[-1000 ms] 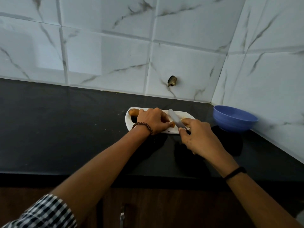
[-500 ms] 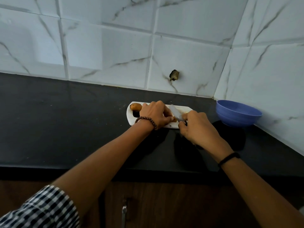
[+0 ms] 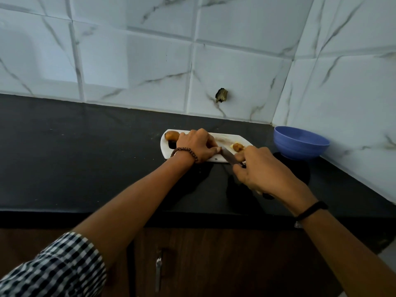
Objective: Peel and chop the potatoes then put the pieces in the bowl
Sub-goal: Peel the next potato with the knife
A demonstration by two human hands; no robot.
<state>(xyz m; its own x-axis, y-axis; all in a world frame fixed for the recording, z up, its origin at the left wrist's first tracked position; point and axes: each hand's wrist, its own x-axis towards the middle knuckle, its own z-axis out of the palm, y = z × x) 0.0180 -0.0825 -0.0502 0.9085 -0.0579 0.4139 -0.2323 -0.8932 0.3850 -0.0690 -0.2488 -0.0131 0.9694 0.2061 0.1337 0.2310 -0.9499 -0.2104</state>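
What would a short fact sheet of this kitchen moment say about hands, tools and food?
Right hand: grips the knife
Left hand: curled down on the cutting board, beside the knife; what it covers is hidden
Potato: brown, at the board's left end
Cut piece: on the board, past the knife
Bowl: blue, on the counter, right of the board

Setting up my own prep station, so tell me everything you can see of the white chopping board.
The chopping board is white, plastic-looking, with rounded corners and a dark handle slot near its left end. It lies flat on the black counter near the tiled wall, smeared brownish. The left hand holds a potato on it, a cut piece lies toward its right end, and the knife in the right hand crosses its near edge.
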